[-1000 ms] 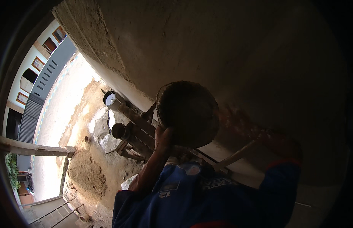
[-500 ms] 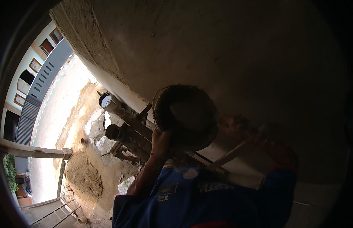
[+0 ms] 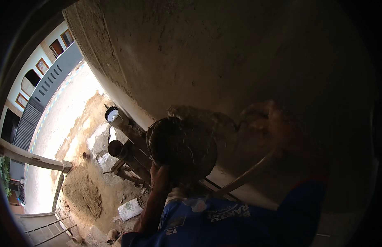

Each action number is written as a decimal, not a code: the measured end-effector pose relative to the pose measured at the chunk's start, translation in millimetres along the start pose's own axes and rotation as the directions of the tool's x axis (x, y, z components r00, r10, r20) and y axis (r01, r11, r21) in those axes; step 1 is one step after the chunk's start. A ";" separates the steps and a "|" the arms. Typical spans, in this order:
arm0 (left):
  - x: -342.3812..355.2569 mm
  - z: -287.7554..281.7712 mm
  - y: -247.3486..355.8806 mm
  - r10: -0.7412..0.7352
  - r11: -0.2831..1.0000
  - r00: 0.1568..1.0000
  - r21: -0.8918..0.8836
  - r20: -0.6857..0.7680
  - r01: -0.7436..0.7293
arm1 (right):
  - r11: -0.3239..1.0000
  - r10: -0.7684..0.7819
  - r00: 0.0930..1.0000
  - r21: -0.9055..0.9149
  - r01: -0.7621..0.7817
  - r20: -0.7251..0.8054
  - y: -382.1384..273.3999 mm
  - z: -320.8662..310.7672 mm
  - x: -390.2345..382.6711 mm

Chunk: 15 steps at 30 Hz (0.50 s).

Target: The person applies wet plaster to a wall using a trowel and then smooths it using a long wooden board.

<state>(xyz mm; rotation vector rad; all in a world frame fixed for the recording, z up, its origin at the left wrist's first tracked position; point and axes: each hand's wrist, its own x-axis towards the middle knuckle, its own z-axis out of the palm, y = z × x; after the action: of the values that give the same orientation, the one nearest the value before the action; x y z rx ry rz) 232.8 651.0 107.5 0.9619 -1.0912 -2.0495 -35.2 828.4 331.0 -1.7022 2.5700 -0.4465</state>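
Pan [image 3: 182, 152] has shifted leftward, left grip [image 3: 160, 176] clamping it; right grip [image 3: 265, 118] (dim) clasps trowel [image 3: 203, 115].

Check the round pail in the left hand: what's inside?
Inside the pail, a dark surface with thin, pale streaks; too shadowed to tell what it is. Whatever lies beneath that surface is hidden, and the left hand covers part of the near rim.

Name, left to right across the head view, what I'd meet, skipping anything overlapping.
Green plant → sand pile → white sack → round container → right hand.
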 end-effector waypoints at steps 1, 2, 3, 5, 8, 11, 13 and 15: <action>-1.5 -1.3 -8.0 -0.024 1.000 1.000 -0.006 0.003 0.025 | 0.948 -0.034 0.949 -0.311 -0.069 -0.315 45.8 17.8 -0.2; -4.0 -7.6 -12.5 -0.074 0.997 0.997 0.033 -0.019 0.075 | 0.939 -0.070 0.884 -0.331 -0.099 -0.463 46.4 -22.5 7.3; -0.7 -14.6 -9.4 -0.077 0.995 0.995 0.064 -0.062 0.081 | 0.988 0.032 0.838 -0.109 -0.108 -0.544 53.2 -42.3 17.5; 11.4 14.5 -13.6 -0.089 0.996 0.995 0.001 0.048 0.089 | 0.927 0.365 0.689 0.313 -0.207 -0.627 8.6 -110.1 -19.2; 9.9 -18.3 -16.5 -0.055 0.997 0.997 0.043 -0.060 0.058 | 0.931 0.313 0.891 -0.079 -0.357 -0.329 -17.5 -66.2 7.3; 21.2 -10.2 -24.1 -0.057 0.992 0.998 0.110 -0.008 0.058 | 0.985 -0.086 0.995 -0.149 0.091 0.042 6.2 -6.8 -8.9; 22.4 -3.9 -24.0 -0.011 0.996 1.000 0.092 -0.012 0.012 | 0.976 -0.036 0.961 -0.199 0.093 0.274 5.3 48.9 -12.2; 24.8 -8.5 -21.5 -0.019 0.998 1.000 0.063 0.010 0.018 | 0.923 -0.128 0.931 -0.303 0.239 0.343 3.5 95.2 -7.9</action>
<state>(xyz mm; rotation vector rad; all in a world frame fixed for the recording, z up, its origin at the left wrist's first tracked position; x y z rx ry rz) 222.4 638.2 77.8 0.9964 -1.1632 -2.0482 -18.2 815.7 237.8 -1.9394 2.3590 0.2755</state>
